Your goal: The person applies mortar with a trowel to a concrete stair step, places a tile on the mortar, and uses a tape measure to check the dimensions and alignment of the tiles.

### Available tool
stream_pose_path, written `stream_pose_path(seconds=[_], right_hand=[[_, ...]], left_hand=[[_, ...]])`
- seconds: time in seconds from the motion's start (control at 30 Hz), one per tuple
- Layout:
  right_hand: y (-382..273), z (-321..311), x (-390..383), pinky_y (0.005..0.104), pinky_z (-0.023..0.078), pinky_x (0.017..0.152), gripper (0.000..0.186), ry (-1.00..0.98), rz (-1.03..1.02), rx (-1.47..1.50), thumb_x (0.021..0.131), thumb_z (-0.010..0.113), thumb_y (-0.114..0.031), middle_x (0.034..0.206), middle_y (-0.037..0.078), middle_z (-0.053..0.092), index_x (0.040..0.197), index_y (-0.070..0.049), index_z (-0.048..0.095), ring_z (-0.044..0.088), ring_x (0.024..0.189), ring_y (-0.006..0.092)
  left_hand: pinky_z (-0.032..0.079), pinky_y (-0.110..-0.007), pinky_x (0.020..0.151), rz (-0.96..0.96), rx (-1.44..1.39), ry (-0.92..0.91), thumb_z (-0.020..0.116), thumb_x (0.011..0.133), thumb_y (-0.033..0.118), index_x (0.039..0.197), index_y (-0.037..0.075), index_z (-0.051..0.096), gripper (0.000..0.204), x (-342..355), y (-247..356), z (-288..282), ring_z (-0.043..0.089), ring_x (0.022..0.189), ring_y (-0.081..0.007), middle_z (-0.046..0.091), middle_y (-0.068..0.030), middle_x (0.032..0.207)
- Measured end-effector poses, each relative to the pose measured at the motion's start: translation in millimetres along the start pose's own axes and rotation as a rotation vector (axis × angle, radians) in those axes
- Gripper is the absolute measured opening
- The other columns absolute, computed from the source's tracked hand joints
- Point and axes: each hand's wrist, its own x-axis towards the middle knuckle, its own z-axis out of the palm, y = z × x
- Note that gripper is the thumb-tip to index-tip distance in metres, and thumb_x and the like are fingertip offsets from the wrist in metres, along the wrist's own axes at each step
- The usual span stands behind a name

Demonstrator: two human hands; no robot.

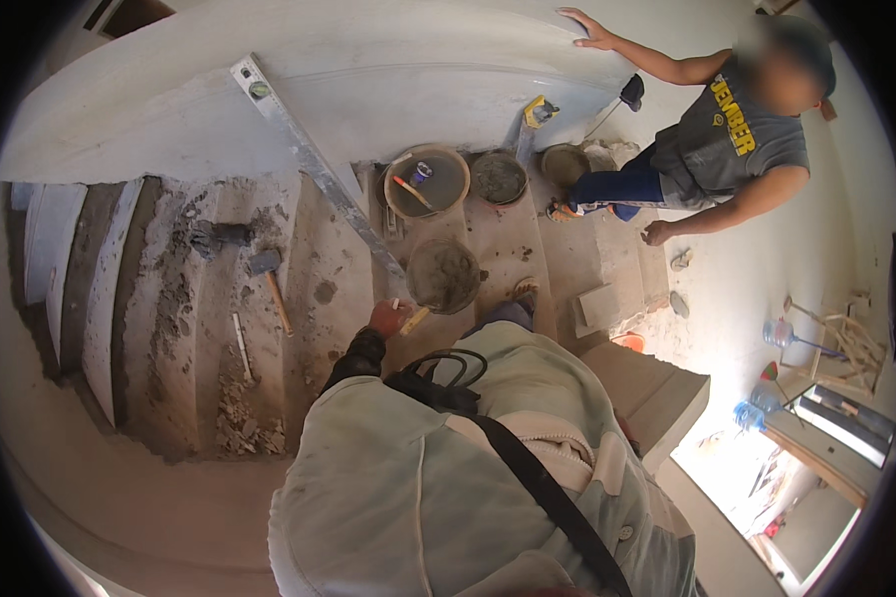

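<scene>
My left hand point(387, 318) reaches out from a dark sleeve with its fingers drawn together. A short white stick, like a cigarette point(396, 302), stands out from the fingers. Right beside them is a yellow strip or handle point(415, 320); whether I touch it cannot be made out. Just beyond sits a bucket of wet grey mortar point(442, 276). The lower end of a long metal spirit level point(314, 159) comes down near that bucket, its upper end leaning on the white wall. My right hand does not show.
A wide tub point(427, 182) holds liquid and a red-handled brush. Two smaller buckets point(499, 179) point(564, 165) and a yellow-handled saw point(533, 124) are beyond. A hammer point(271, 289) and a white-handled tool point(242, 346) lie on rubble-strewn steps. Another person point(737, 139) stands at right, one hand on the wall.
</scene>
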Motion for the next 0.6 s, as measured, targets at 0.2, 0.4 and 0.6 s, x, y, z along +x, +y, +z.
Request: stream_pose_path(seconds=[0.2,0.4,0.6], right_hand=[[19,-89,86,0.0352,0.043,0.098,0.026,-0.229,0.231,-0.168,0.089,0.052,-0.022,0.111,0.013,0.065,0.107,-0.01,0.068,0.059,0.11,0.0282],[32,-176,81,0.0357,0.05,0.048,0.047,0.341,0.576,1.113,0.081,0.061,-0.027,0.077,0.005,0.058,0.121,-0.004,0.055,0.057,0.058,0.0152],[65,-166,92,0.0367,0.053,0.065,0.047,0.389,0.67,0.823,0.078,0.065,-0.027,0.091,0.012,0.065,0.116,0.0,0.06,0.064,0.078,0.0252]], left_hand=[[0.052,-0.035,0.067,-0.02,0.145,0.033,0.062,0.084,0.027,0.101,0.006,0.069,0.028,22,-45,65,0.069,0.075,-0.0238,0.071,-0.0131,0.084],[0.053,-0.035,0.07,-0.028,0.3,-0.381,0.061,0.087,0.036,0.112,0.009,0.065,0.037,54,-3,77,0.069,0.08,-0.0246,0.071,-0.0133,0.092],[0.053,-0.035,0.074,-0.033,0.295,-0.64,0.06,0.089,0.044,0.123,0.012,0.061,0.047,160,54,98,0.069,0.085,-0.0255,0.071,-0.0136,0.099]])
